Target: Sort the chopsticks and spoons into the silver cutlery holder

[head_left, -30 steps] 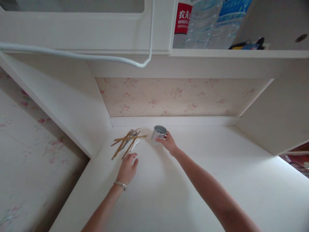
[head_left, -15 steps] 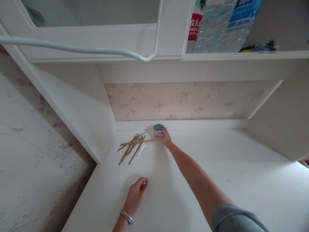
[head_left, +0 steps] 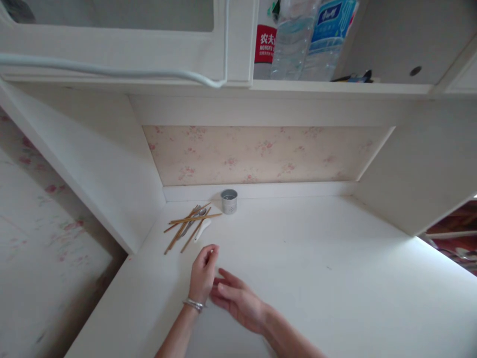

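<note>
In the head view, the left hand is over the near part of the white table, its fingers drawn in narrow against the thumb; nothing shows in its grip, though I cannot tell whether something small is hidden inside. A bracelet circles that wrist. The right hand is close by, its fingers loosely spread and nothing visible in it; its fingertips overlap the left wrist in the picture, and whether they touch is unclear. The metal cup stands upright, mouth up, near the back edge, free of both hands. Just left of it lies a crossed pile of chopsticks, with a metal spoon among them and a white spoon along the near side. One chopstick's tip ends right by the cup's base; contact cannot be made out. Above, bottles stand on the shelf. The step in hand looks like a pause between grasps, with both hands drawn together short of the pile. Taking up the white spoon would call for a forward reach and a light pinch.
</note>
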Demonstrator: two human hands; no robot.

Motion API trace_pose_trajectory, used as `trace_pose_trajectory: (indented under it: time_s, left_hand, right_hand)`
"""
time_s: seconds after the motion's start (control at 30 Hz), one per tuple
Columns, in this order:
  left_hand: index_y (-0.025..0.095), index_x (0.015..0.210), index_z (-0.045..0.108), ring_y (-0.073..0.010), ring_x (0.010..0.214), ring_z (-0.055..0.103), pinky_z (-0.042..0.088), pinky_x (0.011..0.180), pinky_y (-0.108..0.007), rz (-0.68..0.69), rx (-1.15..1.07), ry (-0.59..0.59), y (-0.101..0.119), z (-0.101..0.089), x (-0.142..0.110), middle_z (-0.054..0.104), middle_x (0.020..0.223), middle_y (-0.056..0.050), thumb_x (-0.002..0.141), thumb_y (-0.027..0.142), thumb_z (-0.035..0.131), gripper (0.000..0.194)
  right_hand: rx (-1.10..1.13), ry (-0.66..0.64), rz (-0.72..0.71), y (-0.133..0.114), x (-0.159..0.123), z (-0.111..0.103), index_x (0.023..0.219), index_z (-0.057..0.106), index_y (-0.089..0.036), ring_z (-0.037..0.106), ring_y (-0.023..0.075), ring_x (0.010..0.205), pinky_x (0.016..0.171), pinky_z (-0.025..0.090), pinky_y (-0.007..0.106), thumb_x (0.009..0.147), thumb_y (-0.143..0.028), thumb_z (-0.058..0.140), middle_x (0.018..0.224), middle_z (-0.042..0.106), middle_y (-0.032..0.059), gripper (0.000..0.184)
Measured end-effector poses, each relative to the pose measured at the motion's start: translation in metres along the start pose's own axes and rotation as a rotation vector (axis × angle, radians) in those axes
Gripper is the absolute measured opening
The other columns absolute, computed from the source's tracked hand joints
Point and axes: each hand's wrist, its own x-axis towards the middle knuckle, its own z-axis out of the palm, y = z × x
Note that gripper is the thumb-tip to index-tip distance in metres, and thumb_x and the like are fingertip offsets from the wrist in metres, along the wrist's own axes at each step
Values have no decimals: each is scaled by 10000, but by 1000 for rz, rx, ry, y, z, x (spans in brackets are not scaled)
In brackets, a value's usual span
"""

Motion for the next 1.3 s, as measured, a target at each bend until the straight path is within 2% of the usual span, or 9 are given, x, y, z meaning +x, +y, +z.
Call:
trace_pose_trajectory:
  time_s: [0.07,0.17,0.33,0.5,0.67,0.77,0.97,1.1,1.3]
  left_hand:
    - [167,987,613,-89,477,320,262,443,-209,20,-96,-10,8,14,2,362,553,79,831,591,555,456]
    - [167,1002,590,-77,468,270,210,420,-200,52,-176,-53,14,29,-1,297,549,94,853,550,559,412]
    - [167,1009,610,-87,499,338,281,457,-207,95,-103,-42,18,36,-9,420,583,64,876,515,537,380]
    - [175,1016,649,-110,534,420,340,520,-231,179,114,-133,18,35,-12,506,611,36,904,476,504,352]
    - [194,950,672,-151,639,546,420,627,-257,147,206,-207,2,34,-6,631,715,-9,890,465,505,324]
    - [184,935,661,-170,692,581,444,656,-265,48,137,-250,-8,37,-1,648,753,-22,862,476,528,330]
    - [184,931,644,-164,713,575,450,651,-255,-17,-8,-316,-9,40,-3,636,758,-15,865,494,519,341]
    - [182,937,615,-158,745,580,455,671,-251,-88,-55,-342,-10,36,-6,629,801,-15,869,499,516,339]
    - [178,897,601,-156,717,574,447,644,-250,-67,-47,-342,-18,37,-5,619,773,-17,863,509,514,343]
  right_hand:
    - [83,-168,40,6,-7,8,1285,562,-170,627,208,1109,1012,429,373,729,-298,816,1235,639,116,625]
    - [90,-239,3,4,-7,10,1219,621,-162,631,209,1078,1001,420,374,704,-282,843,1169,673,97,573]
    - [-39,-312,43,7,-4,9,1023,713,-135,671,209,934,948,453,377,563,-229,917,1023,725,78,513]
    - [-177,-378,12,8,-9,13,1015,714,-158,667,227,969,928,474,377,599,-243,894,1044,723,68,461]
    - [-227,-158,-107,-9,-4,-1,1072,653,-170,664,247,999,885,503,363,605,-286,894,1057,718,71,538]
    - [-195,23,-176,-16,2,-14,1224,566,-199,656,238,1029,904,493,357,718,-419,808,1089,705,76,602]
    - [-587,434,-287,-7,9,-23,1243,531,-214,595,173,596,566,448,268,897,-609,506,671,667,11,526]
    - [-786,447,-304,-5,10,-22,1133,599,-198,469,136,484,454,309,239,919,-604,459,570,587,-14,480]
    - [-792,412,-301,-9,8,-23,1127,610,-193,482,140,494,463,307,243,920,-610,449,573,579,-17,492]
